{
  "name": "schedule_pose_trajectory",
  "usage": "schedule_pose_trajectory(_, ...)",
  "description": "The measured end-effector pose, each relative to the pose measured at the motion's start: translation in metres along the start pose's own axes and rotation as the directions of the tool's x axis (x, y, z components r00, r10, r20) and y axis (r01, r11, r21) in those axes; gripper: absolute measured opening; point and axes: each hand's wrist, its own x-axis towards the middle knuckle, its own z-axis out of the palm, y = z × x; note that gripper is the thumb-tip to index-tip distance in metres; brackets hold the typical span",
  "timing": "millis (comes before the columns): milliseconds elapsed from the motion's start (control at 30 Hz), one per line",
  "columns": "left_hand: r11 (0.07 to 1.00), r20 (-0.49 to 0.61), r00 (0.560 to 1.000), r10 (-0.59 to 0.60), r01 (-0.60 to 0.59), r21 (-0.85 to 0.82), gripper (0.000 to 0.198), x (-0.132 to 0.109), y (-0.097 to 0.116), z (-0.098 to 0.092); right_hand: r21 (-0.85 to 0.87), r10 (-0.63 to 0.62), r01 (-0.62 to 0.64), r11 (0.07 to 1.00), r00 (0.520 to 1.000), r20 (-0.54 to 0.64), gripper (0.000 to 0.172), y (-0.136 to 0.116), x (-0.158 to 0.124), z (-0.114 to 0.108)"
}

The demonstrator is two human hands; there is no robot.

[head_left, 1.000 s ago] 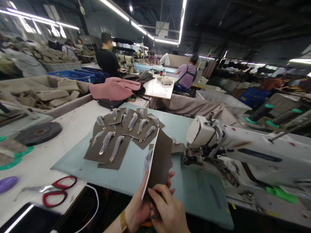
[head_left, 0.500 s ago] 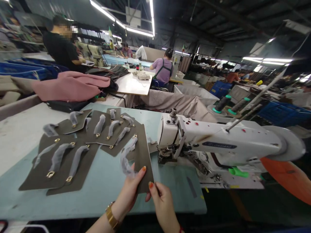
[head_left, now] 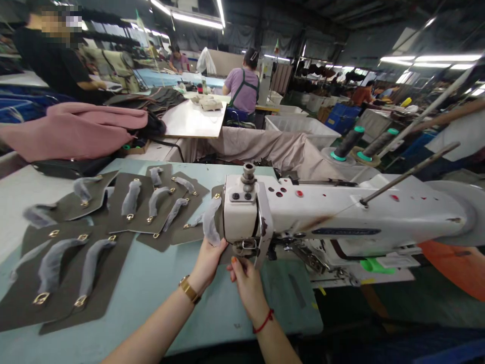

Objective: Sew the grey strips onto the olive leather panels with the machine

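Observation:
My left hand (head_left: pixel 206 263) and my right hand (head_left: pixel 244 280) both grip one dark olive leather piece (head_left: pixel 217 215) that carries grey wrapped straps. They hold it against the head of a white sewing machine (head_left: pixel 303 212), and the machine hides most of the piece. My left fingers close on its left edge under a grey strap (head_left: pixel 209 227). My right fingers pinch its near edge below the needle area (head_left: pixel 248 245).
Several more olive pieces with grey straps and gold buckles (head_left: pixel 87 237) lie spread over the pale blue table (head_left: pixel 159 298) to the left. A pink cloth (head_left: pixel 71 129) lies behind them. Thread cones (head_left: pixel 350 144) stand at the right. Other people work at the far tables.
My hands carried the piece forward and laid it under the machine head. The view swung to the right, so the machine now sits in the middle.

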Motion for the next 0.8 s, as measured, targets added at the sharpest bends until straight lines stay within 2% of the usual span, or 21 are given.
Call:
schedule_pose_trajectory(133, 0.997, -0.025, 0.998, 0.053, -0.052, 0.053, 0.059, 0.006, 0.003, 0.004, -0.011, -0.019, 0.018, 1.0, 0.997, -0.068, 0.042, -0.001, 0.001, 0.001)
schedule_pose_trajectory(233, 0.996, -0.008, 0.998, 0.057, -0.056, 0.07, 0.061, 0.007, 0.006, 0.007, -0.005, -0.04, 0.04, 0.999, 0.996, -0.077, 0.042, -0.004, -0.001, 0.0)
schedule_pose_trajectory(400, 0.997, 0.084, 0.996, 0.008, -0.014, 0.071, 0.06, 0.002, 0.011, 0.004, -0.012, -0.073, 0.072, 0.997, 0.992, -0.103, 0.041, -0.008, -0.004, 0.0)
schedule_pose_trajectory(500, 0.992, 0.193, 0.98, -0.058, 0.035, 0.123, 0.05, -0.002, 0.014, -0.006, -0.031, -0.088, 0.085, 0.996, 0.989, -0.12, 0.04, -0.01, -0.004, 0.001)
schedule_pose_trajectory(567, 0.972, 0.272, 0.948, -0.166, 0.111, 0.206, 0.042, -0.004, 0.017, -0.014, -0.05, -0.1, 0.094, 0.994, 0.987, -0.129, 0.039, -0.01, -0.003, 0.001)
schedule_pose_trajectory(667, 0.926, 0.349, 0.876, -0.333, 0.233, 0.298, 0.036, -0.002, 0.02, -0.024, -0.081, -0.116, 0.105, 0.991, 0.982, -0.147, 0.038, -0.007, -0.002, 0.001)
schedule_pose_trajectory(800, 0.895, 0.429, 0.792, -0.433, 0.325, 0.305, 0.035, 0.004, 0.023, -0.029, -0.108, -0.128, 0.11, 0.988, 0.977, -0.173, 0.038, -0.003, -0.001, 0.001)
